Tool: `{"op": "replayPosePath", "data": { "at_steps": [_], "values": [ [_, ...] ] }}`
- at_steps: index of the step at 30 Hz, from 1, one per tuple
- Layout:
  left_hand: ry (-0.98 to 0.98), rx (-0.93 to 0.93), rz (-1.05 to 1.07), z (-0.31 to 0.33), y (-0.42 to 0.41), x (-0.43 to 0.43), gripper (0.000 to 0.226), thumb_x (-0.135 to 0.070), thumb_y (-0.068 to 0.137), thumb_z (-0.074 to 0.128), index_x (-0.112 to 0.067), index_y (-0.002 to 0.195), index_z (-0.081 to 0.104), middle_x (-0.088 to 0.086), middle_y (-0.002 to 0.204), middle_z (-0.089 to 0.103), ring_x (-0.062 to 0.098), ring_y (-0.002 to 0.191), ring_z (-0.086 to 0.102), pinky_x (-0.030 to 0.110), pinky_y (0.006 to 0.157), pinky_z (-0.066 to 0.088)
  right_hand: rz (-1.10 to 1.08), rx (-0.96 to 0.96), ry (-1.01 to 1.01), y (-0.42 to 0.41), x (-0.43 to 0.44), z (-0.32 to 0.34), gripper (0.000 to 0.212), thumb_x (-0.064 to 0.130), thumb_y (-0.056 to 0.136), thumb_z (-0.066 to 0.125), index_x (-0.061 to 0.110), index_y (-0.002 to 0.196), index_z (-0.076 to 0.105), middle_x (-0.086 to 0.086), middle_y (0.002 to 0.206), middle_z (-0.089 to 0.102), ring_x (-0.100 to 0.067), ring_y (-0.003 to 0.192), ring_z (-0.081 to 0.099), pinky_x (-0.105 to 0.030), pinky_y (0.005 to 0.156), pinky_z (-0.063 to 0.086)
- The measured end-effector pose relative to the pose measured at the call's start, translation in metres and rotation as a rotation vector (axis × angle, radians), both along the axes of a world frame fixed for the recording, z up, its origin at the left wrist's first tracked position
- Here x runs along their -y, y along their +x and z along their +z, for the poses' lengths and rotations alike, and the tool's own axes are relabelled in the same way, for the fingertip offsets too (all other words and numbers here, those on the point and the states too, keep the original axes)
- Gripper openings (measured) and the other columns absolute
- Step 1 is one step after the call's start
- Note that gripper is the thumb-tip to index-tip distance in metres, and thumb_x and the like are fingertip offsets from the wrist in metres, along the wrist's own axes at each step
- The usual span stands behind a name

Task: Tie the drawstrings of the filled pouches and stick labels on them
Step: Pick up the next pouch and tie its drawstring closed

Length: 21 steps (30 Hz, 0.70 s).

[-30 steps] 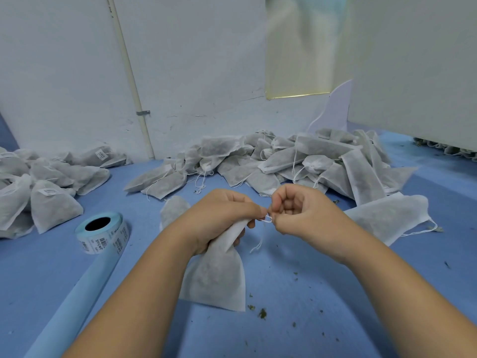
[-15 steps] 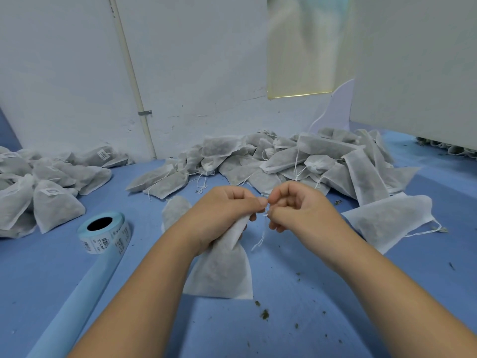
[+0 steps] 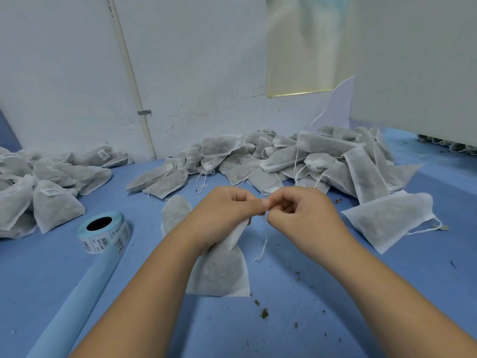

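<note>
A white filled pouch (image 3: pixel 219 272) hangs in front of me, its bottom resting on the blue surface (image 3: pixel 296 319). My left hand (image 3: pixel 222 215) grips its gathered neck. My right hand (image 3: pixel 302 218) pinches the white drawstring (image 3: pixel 262 249) right beside the left thumb; a loose end dangles below. A roll of barcode labels (image 3: pixel 104 233) lies to the left, with its blue backing strip (image 3: pixel 74 303) trailing toward me. Another pouch (image 3: pixel 175 213) lies behind my left wrist.
A heap of untied pouches (image 3: pixel 296 161) spreads across the back and right, one large pouch (image 3: pixel 392 220) nearest my right hand. Labelled, tied pouches (image 3: pixel 49 182) pile at the left. Herb crumbs (image 3: pixel 263 312) dot the surface. A white wall with a pipe (image 3: pixel 131 81) stands behind.
My hands have risen slightly and closed together, thumb tips now touching at the string. The pouch hangs a bit higher and straighter. The rest has not moved.
</note>
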<state>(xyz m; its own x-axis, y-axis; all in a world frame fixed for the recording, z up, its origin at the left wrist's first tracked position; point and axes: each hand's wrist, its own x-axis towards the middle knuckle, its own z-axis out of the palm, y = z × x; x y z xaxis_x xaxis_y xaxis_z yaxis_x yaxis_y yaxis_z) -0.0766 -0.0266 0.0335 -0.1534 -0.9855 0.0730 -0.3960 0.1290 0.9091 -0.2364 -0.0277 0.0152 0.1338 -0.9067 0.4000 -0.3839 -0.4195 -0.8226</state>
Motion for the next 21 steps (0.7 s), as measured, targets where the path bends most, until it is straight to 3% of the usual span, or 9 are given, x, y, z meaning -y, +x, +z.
{"op": "replayPosePath", "data": {
  "at_steps": [4, 7, 13, 21],
  "values": [
    [-0.056, 0.061, 0.034, -0.0004, -0.0008, 0.0014, 0.028, -0.044, 0.081, 0.073, -0.027, 0.061, 0.067, -0.016, 0.054, 0.055, -0.002, 0.046, 0.046, 0.013, 0.052, 0.037, 0.001, 0.023, 0.045, -0.0016, 0.0004, -0.0008, 0.018, 0.01, 0.076, 0.062, 0.024, 0.069, 0.07, 0.014, 0.045, 0.05, -0.003, 0.039, 0.037, -0.012, 0.038, 0.03],
    [-0.127, 0.116, 0.071, -0.0017, -0.0018, 0.0029, 0.028, -0.041, 0.082, 0.074, -0.022, 0.063, 0.065, -0.018, 0.053, 0.057, -0.006, 0.047, 0.046, 0.004, 0.046, 0.032, 0.019, 0.049, 0.162, -0.0046, 0.0024, 0.0012, 0.012, 0.015, 0.076, 0.063, 0.019, 0.067, 0.07, 0.007, 0.05, 0.057, -0.009, 0.048, 0.048, -0.019, 0.047, 0.039],
    [-0.211, 0.145, 0.081, -0.0042, -0.0034, 0.0051, 0.02, -0.034, 0.082, 0.076, -0.02, 0.068, 0.069, -0.014, 0.056, 0.062, -0.004, 0.053, 0.05, 0.005, 0.051, 0.036, 0.113, 0.157, 0.362, -0.0082, 0.006, 0.0012, 0.02, 0.02, 0.078, 0.065, 0.019, 0.058, 0.066, 0.006, 0.057, 0.061, -0.006, 0.053, 0.056, -0.024, 0.06, 0.049],
    [-0.268, 0.226, 0.068, -0.0029, -0.0013, 0.0052, 0.019, -0.03, 0.083, 0.075, -0.026, 0.065, 0.072, -0.012, 0.061, 0.066, -0.004, 0.059, 0.054, 0.007, 0.056, 0.039, 0.159, 0.147, 0.442, -0.0089, 0.007, 0.0024, 0.035, 0.019, 0.078, 0.067, 0.023, 0.045, 0.056, 0.006, 0.052, 0.05, -0.009, 0.048, 0.047, -0.025, 0.057, 0.043]
  ]
}}
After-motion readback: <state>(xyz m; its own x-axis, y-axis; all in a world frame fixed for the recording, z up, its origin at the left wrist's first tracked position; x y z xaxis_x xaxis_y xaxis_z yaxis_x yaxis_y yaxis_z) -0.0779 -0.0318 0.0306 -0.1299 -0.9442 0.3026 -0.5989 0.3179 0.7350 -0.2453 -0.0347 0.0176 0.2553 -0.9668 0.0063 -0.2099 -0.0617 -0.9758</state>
